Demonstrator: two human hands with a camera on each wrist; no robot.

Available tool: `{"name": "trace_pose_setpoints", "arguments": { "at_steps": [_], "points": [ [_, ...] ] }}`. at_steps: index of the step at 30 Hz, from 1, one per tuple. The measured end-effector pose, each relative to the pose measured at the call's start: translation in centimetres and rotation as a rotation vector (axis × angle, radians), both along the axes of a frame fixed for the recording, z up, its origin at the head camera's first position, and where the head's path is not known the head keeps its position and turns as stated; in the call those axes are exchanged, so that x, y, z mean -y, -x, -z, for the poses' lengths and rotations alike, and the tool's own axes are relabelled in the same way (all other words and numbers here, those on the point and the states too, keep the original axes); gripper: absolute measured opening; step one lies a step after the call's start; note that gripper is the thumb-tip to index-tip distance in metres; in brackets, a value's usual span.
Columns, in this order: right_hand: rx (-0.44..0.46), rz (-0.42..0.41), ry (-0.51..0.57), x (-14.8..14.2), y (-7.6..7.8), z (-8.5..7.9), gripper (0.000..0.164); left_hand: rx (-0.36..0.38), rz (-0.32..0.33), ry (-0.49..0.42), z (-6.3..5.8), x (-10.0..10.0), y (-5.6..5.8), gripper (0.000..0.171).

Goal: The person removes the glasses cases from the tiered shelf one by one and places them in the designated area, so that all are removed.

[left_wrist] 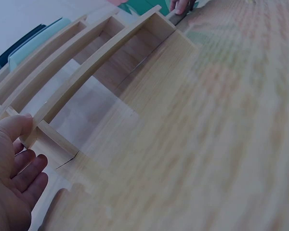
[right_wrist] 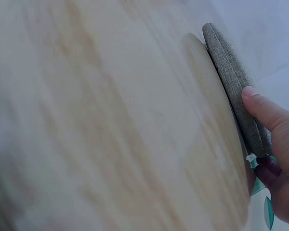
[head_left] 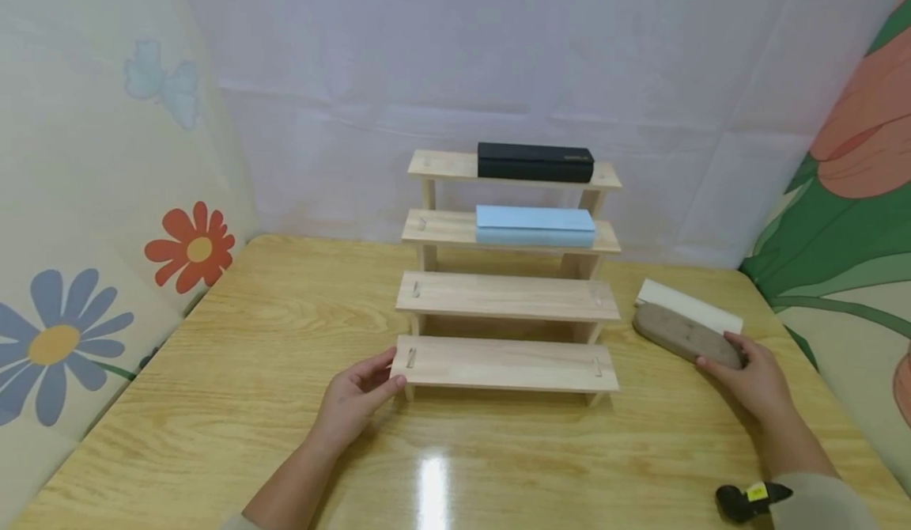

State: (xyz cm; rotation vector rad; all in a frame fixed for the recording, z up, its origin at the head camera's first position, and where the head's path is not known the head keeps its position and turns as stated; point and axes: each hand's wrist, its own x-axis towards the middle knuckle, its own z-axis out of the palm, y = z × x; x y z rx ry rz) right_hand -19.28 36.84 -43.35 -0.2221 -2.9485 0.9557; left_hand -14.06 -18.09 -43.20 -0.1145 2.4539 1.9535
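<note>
Right hand [head_left: 756,373] gripped grey-brown glasses case [head_left: 682,332]

On my head feed it was at the frame's right, just beside a white case [head_left: 696,308]. I saw the left hand [head_left: 353,399] pinch the four-tier wooden shelf [head_left: 505,362], mid-frame, by its lowest left end; a black case [head_left: 535,164] topped it.

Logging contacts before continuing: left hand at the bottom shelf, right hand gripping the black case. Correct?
No: the head view shows the right hand gripping the grey-brown case, not the black case; the left hand is at the bottom shelf.
</note>
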Motion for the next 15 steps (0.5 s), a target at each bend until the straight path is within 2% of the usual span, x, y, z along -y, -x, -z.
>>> {"name": "trace_pose_setpoints", "arguments": {
  "at_steps": [10,15],
  "points": [
    [0.017,0.037,0.02,-0.14,0.33,-0.13,0.087,0.001,0.005,-0.003,-0.07,-0.01,-0.11,0.05],
    [0.026,0.09,0.047,-0.29,0.57,-0.11,0.088,0.0,0.008,-0.01,0.04,0.05,-0.08,0.05]
  ]
}}
